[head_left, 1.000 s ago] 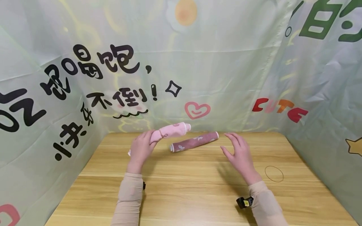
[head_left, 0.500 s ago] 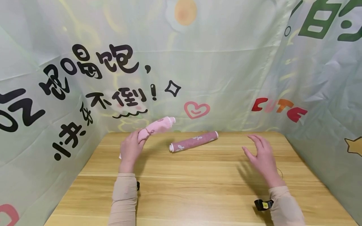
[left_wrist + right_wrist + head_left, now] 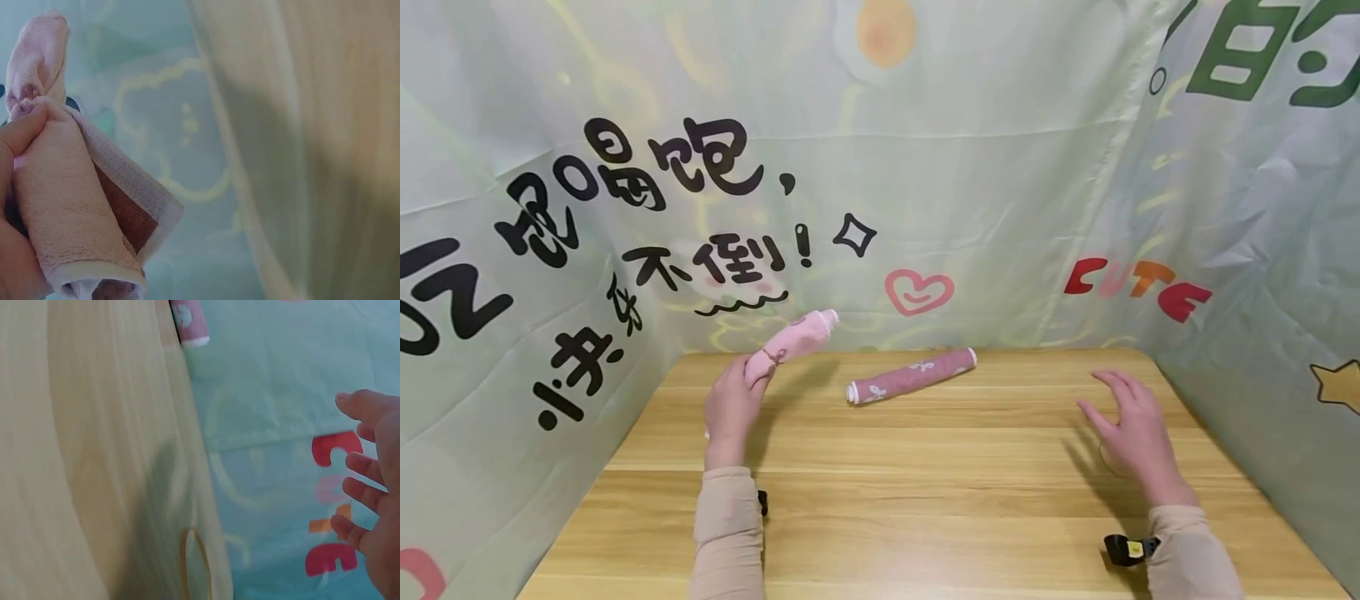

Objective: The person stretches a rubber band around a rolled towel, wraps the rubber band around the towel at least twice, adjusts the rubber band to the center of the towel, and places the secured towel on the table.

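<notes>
My left hand (image 3: 730,408) grips a rolled light pink towel (image 3: 797,340), raised above the left of the table and slanting up to the right. In the left wrist view, the thumb (image 3: 28,132) presses on the towel near a pinched-in spot, and a loose white-edged corner (image 3: 164,215) flares from the roll. A darker mauve towel roll (image 3: 912,377) with pale bow-like prints lies near the table's back edge. My right hand (image 3: 1138,433) hovers at the right, fingers spread and holding nothing. Under it lies a thin tan rubber band (image 3: 185,565), partly hidden in the head view.
The wooden table (image 3: 910,517) has a printed fabric backdrop (image 3: 1000,192) along its back and both sides. A small black wrist camera (image 3: 1127,550) sits at my right sleeve (image 3: 1191,550).
My left hand has moved left with the light pink towel. My right hand has moved right, away from the mauve roll and over the rubber band. The mauve roll stays in place.
</notes>
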A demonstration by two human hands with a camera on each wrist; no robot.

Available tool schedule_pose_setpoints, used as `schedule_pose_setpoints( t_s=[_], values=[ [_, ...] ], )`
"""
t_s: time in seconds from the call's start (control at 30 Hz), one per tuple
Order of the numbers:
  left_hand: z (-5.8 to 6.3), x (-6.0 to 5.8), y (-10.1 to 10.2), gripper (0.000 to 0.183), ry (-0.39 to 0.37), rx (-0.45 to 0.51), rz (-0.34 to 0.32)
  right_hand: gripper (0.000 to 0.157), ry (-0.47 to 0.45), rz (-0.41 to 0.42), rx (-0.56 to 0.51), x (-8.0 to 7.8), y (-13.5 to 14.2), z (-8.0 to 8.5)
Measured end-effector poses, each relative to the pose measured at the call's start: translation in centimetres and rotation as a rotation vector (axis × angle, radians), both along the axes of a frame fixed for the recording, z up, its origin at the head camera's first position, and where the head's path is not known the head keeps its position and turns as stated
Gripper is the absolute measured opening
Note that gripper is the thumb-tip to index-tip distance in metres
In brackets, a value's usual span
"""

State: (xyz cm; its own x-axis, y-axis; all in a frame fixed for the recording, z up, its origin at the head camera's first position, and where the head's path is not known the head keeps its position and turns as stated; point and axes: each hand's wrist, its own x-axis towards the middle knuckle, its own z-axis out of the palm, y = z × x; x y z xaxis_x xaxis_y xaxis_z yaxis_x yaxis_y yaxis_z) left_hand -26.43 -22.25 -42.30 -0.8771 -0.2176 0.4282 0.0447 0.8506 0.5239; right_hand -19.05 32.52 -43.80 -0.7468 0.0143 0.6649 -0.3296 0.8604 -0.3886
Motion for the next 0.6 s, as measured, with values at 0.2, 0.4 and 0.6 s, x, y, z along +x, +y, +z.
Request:
schedule_pose_setpoints(
  t_s=[0.2,0.4,0.6],
  values=[
    [-0.7,0.3,-0.4,0.045,-0.061,0.087,0.033,0.045,-0.041,-0.011,-0.018,0.5,1.7,-0.5],
    [-1.2,0.7,-0.6,0.049,-0.115,0.153,0.076,0.043,-0.131,-0.028,-0.026,0.9,3.3,-1.2],
    [-1.4,0.6,-1.1,0.050,-0.175,0.154,0.068,0.048,-0.299,-0.023,-0.024,1.4,4.6,-1.8]
  ],
)
